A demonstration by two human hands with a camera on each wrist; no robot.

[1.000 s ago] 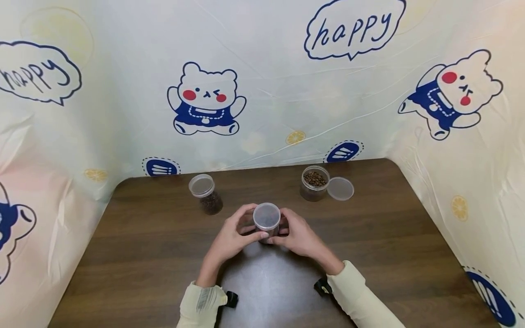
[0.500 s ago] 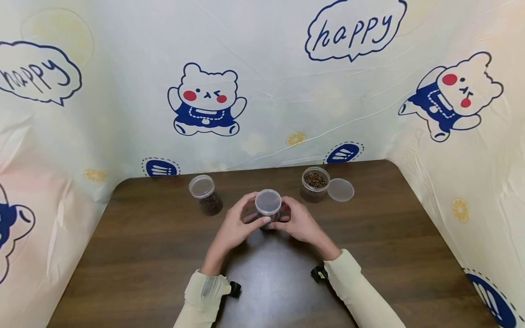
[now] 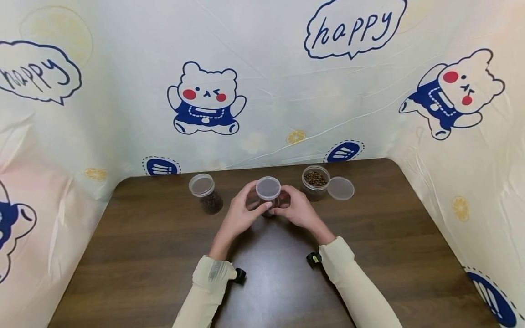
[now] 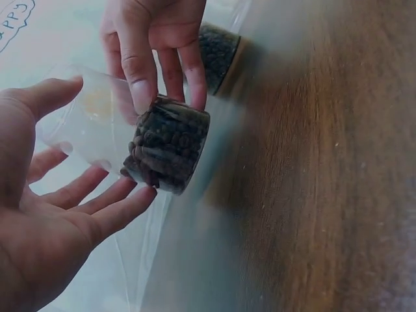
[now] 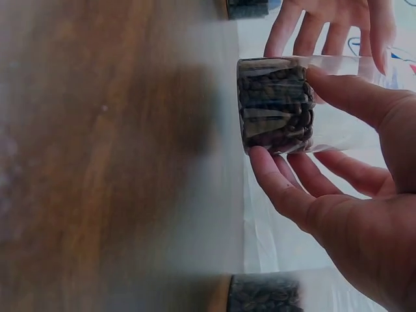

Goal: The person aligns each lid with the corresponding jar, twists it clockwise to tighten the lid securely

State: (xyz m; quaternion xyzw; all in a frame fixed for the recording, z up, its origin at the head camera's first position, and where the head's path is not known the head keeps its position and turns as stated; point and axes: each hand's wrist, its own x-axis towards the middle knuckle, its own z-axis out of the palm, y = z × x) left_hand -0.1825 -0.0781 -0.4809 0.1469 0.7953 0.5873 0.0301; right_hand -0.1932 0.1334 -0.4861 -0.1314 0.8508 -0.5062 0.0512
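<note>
Between both hands is a clear plastic jar (image 3: 268,188) with a translucent lid on it. In the left wrist view dark coffee beans (image 4: 166,146) fill the jar's lower part. My left hand (image 3: 241,208) grips the jar from the left, thumb on the near side and fingers round the wall. From the right, my right hand (image 3: 298,207) holds it the same way, its thumb (image 5: 344,97) against the wall in the right wrist view. The jar is upright, its base close over the wooden table (image 3: 164,255).
A lidded jar (image 3: 208,199) with dark beans stands at the back left. At the back right is an uncovered jar of brown coffee beans (image 3: 315,179), with a loose round lid (image 3: 341,188) beside it. A printed cloth (image 3: 270,91) hangs behind the table.
Both hands have moved the held jar away from the body, toward the back of the table, between the other two jars. Those jars and the loose lid have stayed put.
</note>
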